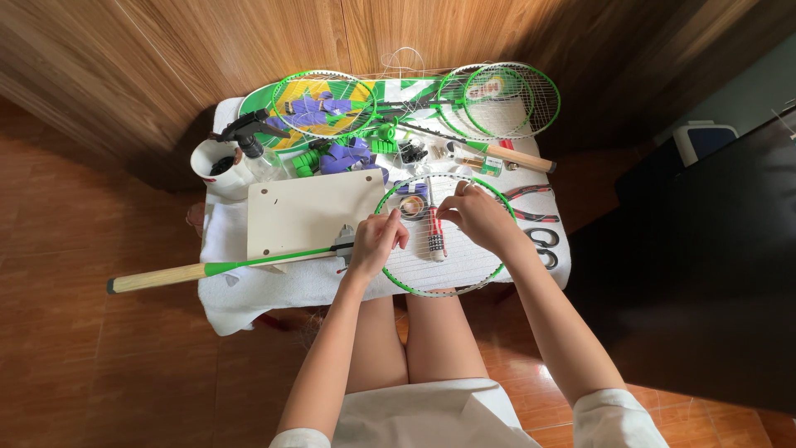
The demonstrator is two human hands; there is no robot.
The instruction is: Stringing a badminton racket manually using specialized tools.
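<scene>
Here much of the small counter (249, 299) is buried under gear, and only its towel-covered front edge shows bare. The left hand (375, 242) is curled closed on the green racket (439, 235) where the shaft meets the head, the fingertips pinching the frame. The right hand (477, 216) rests over the upper strings with fingers bent together, seemingly pinching a string, though what it grips is too small to make out. The racket lies flat at the counter's near edge, its head hanging slightly over the person's knees and its wooden handle jutting well past the left edge over the floor. A red-and-white handled tool (435, 236) lies on or under the strings between the hands; which, I cannot tell.

A pale board (311, 207) lies just left of the racket head, partly under the shaft. Behind it stand a white cup (211, 162) and a spray bottle (257, 149), touching or nearly so. At the back, two more green rackets (497, 99) overlap a jumble of green and purple grips that cannot be separated by eye. Scissors (543, 245) sit at the right edge, half hidden by the right wrist. A dark cabinet (705, 249) stands close on the right; open tiled floor lies to the left.
</scene>
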